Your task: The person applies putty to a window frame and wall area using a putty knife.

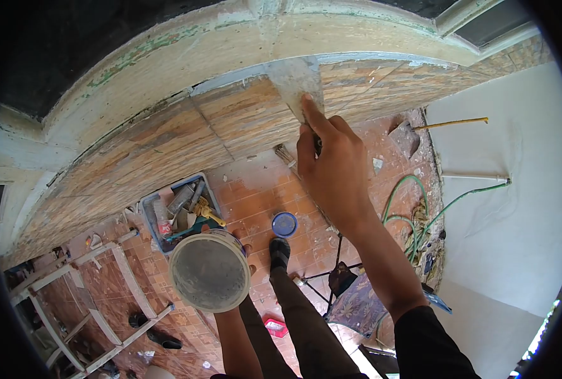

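Grey-filled tub (209, 271) was closest, around 7 o'clock, left hand (248, 250) curled round its side. Right hand (336, 165) gripped a scraper (298, 82) at 12, index finger on the blade, touching the tiles' (237, 108) top edge.

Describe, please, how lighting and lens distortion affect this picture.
Head view: strong wide-angle distortion bows the pale frame and tiled wall; black vignetting closes the corners; the area beyond the frame at upper left is nearly black; daylight blows out at the lower right edge; the right hand looks fairly sharp.
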A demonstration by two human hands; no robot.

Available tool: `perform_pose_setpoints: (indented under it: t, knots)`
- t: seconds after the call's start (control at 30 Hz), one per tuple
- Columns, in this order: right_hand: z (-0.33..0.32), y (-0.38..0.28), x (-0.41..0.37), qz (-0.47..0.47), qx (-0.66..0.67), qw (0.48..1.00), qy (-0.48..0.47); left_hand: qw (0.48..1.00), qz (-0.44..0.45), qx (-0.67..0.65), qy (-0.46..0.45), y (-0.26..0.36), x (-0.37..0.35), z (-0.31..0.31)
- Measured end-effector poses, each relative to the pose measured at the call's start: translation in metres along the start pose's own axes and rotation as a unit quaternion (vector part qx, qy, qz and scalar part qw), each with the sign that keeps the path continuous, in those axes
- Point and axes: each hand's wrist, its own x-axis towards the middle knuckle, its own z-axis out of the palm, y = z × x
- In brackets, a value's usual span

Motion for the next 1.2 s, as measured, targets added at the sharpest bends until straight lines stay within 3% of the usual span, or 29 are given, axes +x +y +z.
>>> perform_pose_setpoints:
  t: [0.17, 0.3, 0.47, 0.6, 0.7, 0.8, 0.9, 0.93, 1.03, 1.13, 1.2]
  knots:
    - [-0.022, 0.026, 0.006, 0.047, -0.009, 0.998, 0.049, 0.999, -0.003, -0.033, -0.038, -0.004, 0.01, 0.006]
    - [-0.042, 0.035, -0.003, 0.038, -0.008, 0.994, 0.107, 0.998, 0.005, -0.057, -0.01, -0.011, 0.012, 0.042]
    - [-0.021, 0.015, -0.021, 0.014, 0.048, 0.998, 0.03, 0.999, 0.009, -0.034, -0.002, -0.004, 0.004, 0.022]
    - [0.024, 0.016, -0.007, -0.016, 0.107, 0.991, 0.079, 1.0, -0.007, -0.009, 0.005, 0.006, -0.001, -0.002]
    - [0.036, 0.021, -0.009, -0.007, 0.052, 0.997, 0.055, 1.0, 0.012, -0.011, 0.01, 0.001, -0.006, -0.009]
    - [0.0, 0.004, -0.008, 0.043, 0.002, 0.999, -0.016, 1.0, -0.009, 0.011, 0.003, 0.005, -0.007, -0.002]
    - [-0.03, 0.024, -0.026, 0.004, -0.045, 0.992, -0.117, 1.0, -0.001, 0.002, 0.011, 0.007, -0.008, 0.004]
    - [-0.032, 0.021, -0.034, 0.042, -0.024, 0.992, -0.118, 1.0, 0.001, 0.003, -0.016, 0.007, -0.008, 0.008]
    - [-0.03, 0.012, -0.046, 0.019, 0.015, 0.997, -0.074, 0.998, 0.016, -0.004, -0.066, 0.004, -0.004, 0.004]
    - [-0.005, 0.003, -0.028, -0.033, 0.095, 0.995, 0.018, 0.999, 0.008, -0.018, -0.042, 0.015, -0.007, -0.012]
    - [0.007, 0.004, -0.014, -0.025, 0.071, 0.997, 0.028, 0.999, -0.016, -0.027, -0.041, 0.018, -0.004, -0.002]
